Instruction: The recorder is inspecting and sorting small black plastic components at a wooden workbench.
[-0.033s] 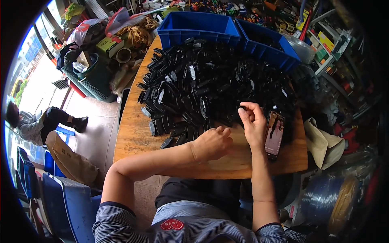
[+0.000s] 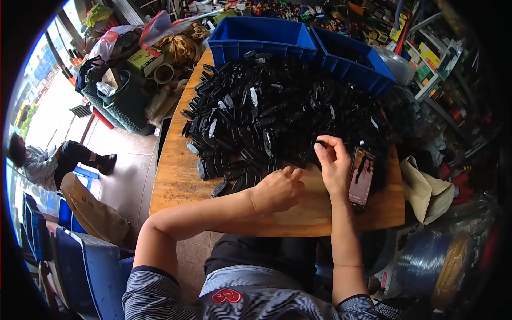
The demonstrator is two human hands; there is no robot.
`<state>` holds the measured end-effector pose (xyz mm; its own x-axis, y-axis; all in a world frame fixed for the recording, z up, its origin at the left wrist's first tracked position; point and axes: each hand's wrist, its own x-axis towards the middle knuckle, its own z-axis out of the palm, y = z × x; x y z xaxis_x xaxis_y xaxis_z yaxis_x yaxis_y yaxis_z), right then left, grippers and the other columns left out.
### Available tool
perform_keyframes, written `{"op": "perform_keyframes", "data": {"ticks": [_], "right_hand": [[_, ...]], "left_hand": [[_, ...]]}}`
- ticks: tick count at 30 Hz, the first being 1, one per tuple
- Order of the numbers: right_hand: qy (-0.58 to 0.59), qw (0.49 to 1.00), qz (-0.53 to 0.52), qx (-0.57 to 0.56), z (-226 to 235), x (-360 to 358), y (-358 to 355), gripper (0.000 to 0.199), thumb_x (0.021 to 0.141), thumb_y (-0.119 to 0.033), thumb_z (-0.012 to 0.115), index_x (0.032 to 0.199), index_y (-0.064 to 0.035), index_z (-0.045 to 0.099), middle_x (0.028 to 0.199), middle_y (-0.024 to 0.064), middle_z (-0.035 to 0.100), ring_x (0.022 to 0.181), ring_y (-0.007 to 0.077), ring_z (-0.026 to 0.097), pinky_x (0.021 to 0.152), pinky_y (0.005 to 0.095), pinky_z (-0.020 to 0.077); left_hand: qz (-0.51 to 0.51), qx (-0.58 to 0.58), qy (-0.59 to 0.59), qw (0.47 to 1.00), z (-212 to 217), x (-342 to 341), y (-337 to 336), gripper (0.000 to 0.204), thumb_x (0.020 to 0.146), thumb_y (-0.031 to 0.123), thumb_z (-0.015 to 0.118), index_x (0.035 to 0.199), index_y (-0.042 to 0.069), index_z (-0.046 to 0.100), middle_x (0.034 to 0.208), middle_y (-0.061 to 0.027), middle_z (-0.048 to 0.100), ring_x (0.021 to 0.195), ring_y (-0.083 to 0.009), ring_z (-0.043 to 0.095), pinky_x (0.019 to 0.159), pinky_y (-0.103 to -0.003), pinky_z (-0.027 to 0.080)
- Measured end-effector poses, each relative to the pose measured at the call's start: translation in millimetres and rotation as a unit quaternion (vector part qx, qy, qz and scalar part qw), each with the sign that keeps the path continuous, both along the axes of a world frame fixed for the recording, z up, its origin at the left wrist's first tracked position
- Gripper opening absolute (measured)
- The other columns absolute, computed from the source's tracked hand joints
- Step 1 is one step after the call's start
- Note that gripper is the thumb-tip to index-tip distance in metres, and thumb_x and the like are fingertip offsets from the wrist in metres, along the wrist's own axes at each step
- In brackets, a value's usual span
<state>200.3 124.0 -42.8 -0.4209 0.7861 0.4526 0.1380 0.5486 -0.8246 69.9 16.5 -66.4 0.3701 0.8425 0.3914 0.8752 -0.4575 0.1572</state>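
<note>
Head view: a person sits at a round-edged wooden table (image 2: 176, 176), forearms coming in from the lower edge. The right hand (image 2: 333, 162) is raised at the near edge of a large heap of black plastic parts (image 2: 282, 114) that covers most of the table; its thumb and forefinger are pinched narrowly on one small black part (image 2: 320, 144). What kind of part it is cannot be made out, since the fingers hide most of it. The left hand (image 2: 277, 189) lies knuckles-up just beside the heap's near edge, fingers curled under; whether they hold anything cannot be told, as the back of the hand covers them.

Just right of the right hand a smartphone (image 2: 361, 178) lies on the table with its screen lit, its top end touching the heap. Behind the heap stand two blue plastic bins (image 2: 256, 34), side by side; the heap hides their lower front walls.

A beige cloth bag (image 2: 421, 189) hangs off the table's right side. To the left, on the floor, a green basket (image 2: 114, 104) holds clutter that is too small to name. Another person (image 2: 48, 160) sits at the far left, bent by the lens and partly cut off. Blue chairs (image 2: 80, 256) stand at lower left, and shelves at right are dark and blurred.
</note>
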Motion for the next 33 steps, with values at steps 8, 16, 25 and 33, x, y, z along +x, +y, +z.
{"op": "perform_keyframes", "data": {"ticks": [8,16,25,33], "right_hand": [[0.108,0.973,0.080,-0.187,13,2,4,0.021,0.090,-0.018,0.057,0.108,-0.0081,0.055,0.082,0.0019,0.061,0.055,-0.0015,0.038,0.048,0.0120,0.0283],[0.198,0.879,0.217,-0.375,15,6,-1,0.023,0.086,-0.007,0.059,0.107,-0.0070,0.051,0.102,0.0085,0.059,0.078,0.0109,0.060,0.061,0.0179,0.0493],[0.222,0.881,0.237,-0.345,38,-19,-19,0.015,0.089,-0.018,0.058,0.096,-0.0054,0.056,0.101,0.0101,0.061,0.079,0.0131,0.061,0.068,0.0240,0.0507],[0.198,0.898,0.277,-0.279,20,-34,-26,0.022,0.088,-0.018,0.059,0.104,-0.0036,0.057,0.101,0.0075,0.061,0.090,0.0117,0.057,0.070,0.0236,0.0485]], "left_hand": [[-0.013,-0.037,0.065,0.997,14,-21,-9,0.016,0.063,0.011,0.059,0.076,0.003,0.056,0.089,-0.0112,0.049,0.081,-0.0227,0.050,0.076,-0.033,0.045],[-0.015,-0.139,-0.486,0.863,50,-54,-18,0.056,0.068,-0.007,0.063,0.121,0.003,0.051,0.107,-0.0061,0.051,0.085,-0.0137,0.053,0.079,-0.026,0.046],[-0.021,-0.188,-0.613,0.767,51,-65,-14,0.029,0.081,-0.007,0.056,0.107,0.006,0.059,0.118,-0.0017,0.052,0.094,-0.0066,0.051,0.082,-0.022,0.043],[-0.012,-0.218,-0.657,0.722,32,-68,-18,0.028,0.087,0.003,0.057,0.115,0.004,0.052,0.110,-0.0014,0.055,0.099,-0.0085,0.052,0.086,-0.024,0.044]]}}
